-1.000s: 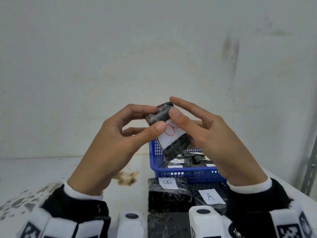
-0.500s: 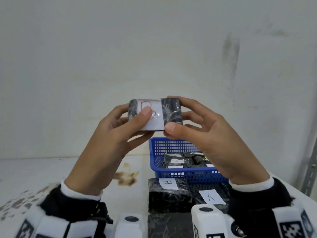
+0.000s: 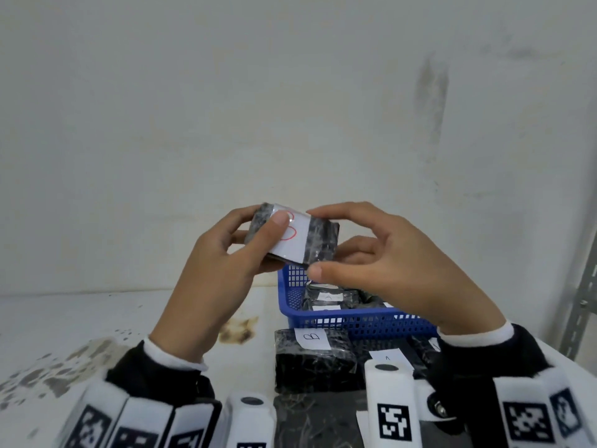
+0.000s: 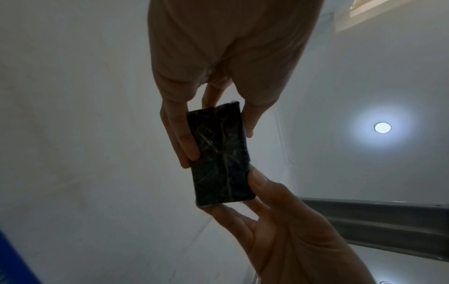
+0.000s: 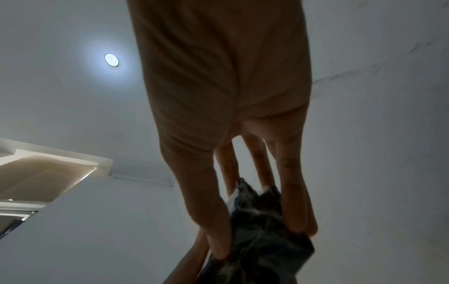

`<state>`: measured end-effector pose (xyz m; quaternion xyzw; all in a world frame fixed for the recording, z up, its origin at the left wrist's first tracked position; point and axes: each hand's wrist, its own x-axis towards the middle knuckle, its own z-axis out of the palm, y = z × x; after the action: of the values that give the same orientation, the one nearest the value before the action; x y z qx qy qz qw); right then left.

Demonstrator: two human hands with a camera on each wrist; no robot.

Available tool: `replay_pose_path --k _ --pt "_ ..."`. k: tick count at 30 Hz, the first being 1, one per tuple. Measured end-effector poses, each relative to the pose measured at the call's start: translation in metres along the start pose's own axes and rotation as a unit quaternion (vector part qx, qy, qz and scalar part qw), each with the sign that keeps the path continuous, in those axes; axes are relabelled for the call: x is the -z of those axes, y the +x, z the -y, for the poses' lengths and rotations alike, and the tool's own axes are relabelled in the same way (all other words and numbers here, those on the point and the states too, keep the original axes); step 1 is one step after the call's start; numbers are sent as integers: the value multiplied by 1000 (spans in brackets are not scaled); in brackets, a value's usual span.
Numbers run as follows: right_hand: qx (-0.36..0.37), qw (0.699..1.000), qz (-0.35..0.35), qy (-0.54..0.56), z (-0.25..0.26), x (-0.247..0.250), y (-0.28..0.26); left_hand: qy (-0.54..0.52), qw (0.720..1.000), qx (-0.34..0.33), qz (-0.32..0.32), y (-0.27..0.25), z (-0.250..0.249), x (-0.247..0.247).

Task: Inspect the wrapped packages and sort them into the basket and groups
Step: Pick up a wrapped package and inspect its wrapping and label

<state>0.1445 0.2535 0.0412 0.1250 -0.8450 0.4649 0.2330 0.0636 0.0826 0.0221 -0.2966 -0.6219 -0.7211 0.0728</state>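
White wall [image 3: 226, 108] behind raised package [image 3: 319, 240]

- Both hands bare: left hand [image 3: 213, 279], right hand [image 3: 394, 263].
- Black sleeves [image 3: 155, 373] with white inner cuffs [image 3: 475, 331] at both wrists.
- White wrist-mounted units [image 3: 391, 405] bearing black-and-white square fiducial markers [image 3: 394, 421]; black straps.

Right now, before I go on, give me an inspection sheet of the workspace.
Surface: white table, brown stain and grey flecks.
Job's things: held package, red mark on its white label; blue basket holding wrapped packages; package labelled B in front of it.
Clutter: nothing seen.
Grippers: left hand and right hand both grip the held package.
Cables: nothing seen.
Surroundings: scuffed white wall, metal rail, ceiling light.
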Motion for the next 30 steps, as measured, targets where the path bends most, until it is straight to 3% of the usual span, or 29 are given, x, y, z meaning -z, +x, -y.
replay_pose_path --k 5,10,16,21,26,28,30 --pt "-63 994 -16 -90 -16 8 12 26 998 53 22 9 21 -5" --pt "-198 970 -61 -124 -59 23 69 195 973 125 25 52 60 3" --pt "-316 931 56 -174 -112 6 135 335 914 196 121 103 119 10" --pt "-392 913 69 -84 -163 -26 180 343 898 206 185 121 152 13" --pt "-392 905 129 -101 -197 -28 213 309 906 191 217 130 168 17" --pt "-361 895 153 -211 -197 -23 224 303 909 183 222 130 172 18" --pt "-300 862 194 -361 -191 -17 233 295 911 187 220 129 173 17"
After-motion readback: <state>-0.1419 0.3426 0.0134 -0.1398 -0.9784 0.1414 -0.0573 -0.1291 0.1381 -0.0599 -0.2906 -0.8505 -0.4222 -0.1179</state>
